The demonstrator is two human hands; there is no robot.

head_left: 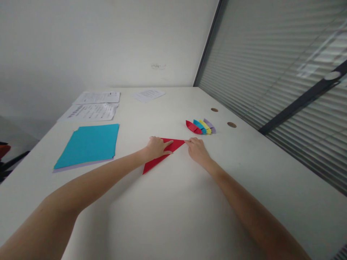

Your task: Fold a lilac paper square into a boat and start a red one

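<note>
A sheet of red origami paper (154, 164), folded into a triangle, lies on the white table in front of me. My left hand (157, 148) rests on it with thumb and index finger spread apart, pressing it down; the palm hides part of the paper. At the triangle's right-hand point is my right hand (197, 148), its fingers bent and the fingertips closed on that corner. Just beyond the right hand sits a row of small folded paper pieces: red (193, 127), blue (200, 126), yellow (206, 127) and purple (210, 125).
On the left lies a stack of square paper (89, 144), blue on top with purple showing underneath. Printed sheets (93, 108) are at the far left, and another printed sheet (148, 95) lies near the wall. Window blinds (271, 72) border the table's right side.
</note>
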